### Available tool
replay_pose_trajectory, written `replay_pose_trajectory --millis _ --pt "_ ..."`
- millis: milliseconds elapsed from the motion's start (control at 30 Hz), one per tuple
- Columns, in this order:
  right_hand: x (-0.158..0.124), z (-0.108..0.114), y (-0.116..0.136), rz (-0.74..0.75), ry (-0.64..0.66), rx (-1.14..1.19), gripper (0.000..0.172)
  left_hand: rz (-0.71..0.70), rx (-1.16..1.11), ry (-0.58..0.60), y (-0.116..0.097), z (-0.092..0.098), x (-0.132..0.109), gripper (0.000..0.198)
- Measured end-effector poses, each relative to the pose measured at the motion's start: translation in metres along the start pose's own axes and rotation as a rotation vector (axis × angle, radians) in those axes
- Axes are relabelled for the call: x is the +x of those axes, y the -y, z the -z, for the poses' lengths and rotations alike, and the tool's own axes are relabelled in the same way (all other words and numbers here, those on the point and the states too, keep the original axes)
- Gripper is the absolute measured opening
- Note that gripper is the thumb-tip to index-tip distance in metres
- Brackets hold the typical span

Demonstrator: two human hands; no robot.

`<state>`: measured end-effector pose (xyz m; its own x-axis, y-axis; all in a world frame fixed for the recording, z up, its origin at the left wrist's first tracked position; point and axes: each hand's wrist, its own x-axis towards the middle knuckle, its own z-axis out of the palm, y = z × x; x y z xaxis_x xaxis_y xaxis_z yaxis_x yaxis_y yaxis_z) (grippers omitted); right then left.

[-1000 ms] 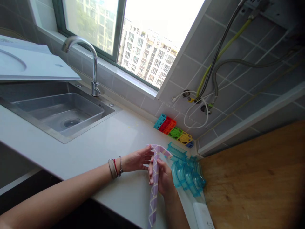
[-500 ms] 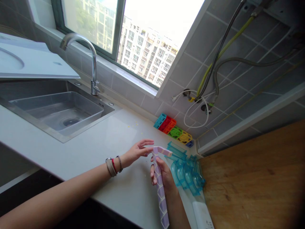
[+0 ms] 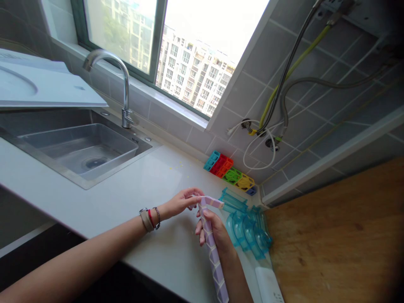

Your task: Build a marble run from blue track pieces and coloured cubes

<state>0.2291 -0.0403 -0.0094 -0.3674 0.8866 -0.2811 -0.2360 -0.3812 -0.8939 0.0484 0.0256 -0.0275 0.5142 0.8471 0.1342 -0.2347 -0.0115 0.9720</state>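
Note:
A lilac snake puzzle (image 3: 212, 250), its wedge segments edged in cream, runs as a long straight bar up from the bottom of the view and bends sharply to the right at its top. My right hand (image 3: 217, 231) is wrapped round the bar below the bend, thumb along its near side. My left hand (image 3: 184, 202) reaches in from the left and grips the puzzle at the bend, with its fingers curled. A bit of lilac shows under those fingers, partly hidden. Both hands hold the puzzle above the white countertop (image 3: 151, 181).
Clear blue plastic pieces (image 3: 248, 229) lie right of my hands. Behind them, coloured plastic blocks (image 3: 232, 170) line the tiled wall. At the far right is a wooden board (image 3: 334, 235), with a white power strip (image 3: 268, 284) nearby. A sink (image 3: 85, 145) and tap (image 3: 126, 92) are left.
My left hand has closed its fingers onto the bend of the puzzle. The puzzle's top has shifted slightly left and down, with my right hand still round it.

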Motion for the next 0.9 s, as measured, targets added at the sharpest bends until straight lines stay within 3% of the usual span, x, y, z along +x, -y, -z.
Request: replay_pose_trajectory --millis 200,500,667,767,900 --pt "0.0023 -0.0047 -0.0015 -0.05 -0.013 0.066 0.043 -0.01 -0.087 0.007 -0.0039 -0.005 -0.0002 0.036" --pt "-0.0016 0.0021 -0.0005 -0.099 0.143 0.168 0.041 0.138 -0.262 0.105 -0.0063 -0.0071 -0.0044 0.047" --pt "-0.0007 -0.004 -0.0019 -0.033 0.091 0.193 0.043 0.169 -0.354 0.154 -0.0079 -0.0039 -0.0048 0.05" --pt "-0.0005 -0.0073 -0.0016 -0.008 0.013 0.169 0.043 0.14 -0.262 0.166 -0.0074 -0.0047 -0.0043 0.047" --pt "-0.002 -0.0056 0.0024 0.045 -0.069 0.107 0.044 0.042 -0.03 0.058 -0.0031 -0.0056 -0.0025 0.05"
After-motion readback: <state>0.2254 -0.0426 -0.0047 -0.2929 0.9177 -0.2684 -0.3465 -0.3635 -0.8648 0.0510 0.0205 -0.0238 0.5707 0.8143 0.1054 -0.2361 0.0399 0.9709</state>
